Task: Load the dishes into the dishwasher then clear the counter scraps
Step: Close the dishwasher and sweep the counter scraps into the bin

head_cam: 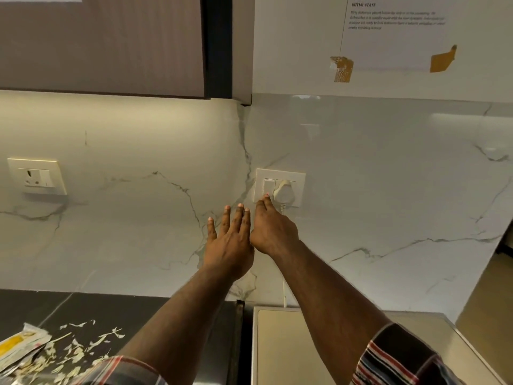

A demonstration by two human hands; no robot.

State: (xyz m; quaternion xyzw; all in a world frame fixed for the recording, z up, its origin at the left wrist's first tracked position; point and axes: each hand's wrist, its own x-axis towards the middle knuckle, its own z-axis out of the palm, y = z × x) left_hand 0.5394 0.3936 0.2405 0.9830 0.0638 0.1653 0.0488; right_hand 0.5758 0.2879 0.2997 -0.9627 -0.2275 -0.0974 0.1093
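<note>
Two hands (230, 240) (273, 227), two wall sockets (37, 176) (279, 187)

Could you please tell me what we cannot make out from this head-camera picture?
- Switch state: the right hand's fingertip covers its lower edge.
- Taped paper: cut off by the top edge, print too blurred to read.
- Scraps and yellow wrapper: cut off at the bottom left corner.
- Dishwasher and dishes: not recognisable anywhere in the head view.
</note>
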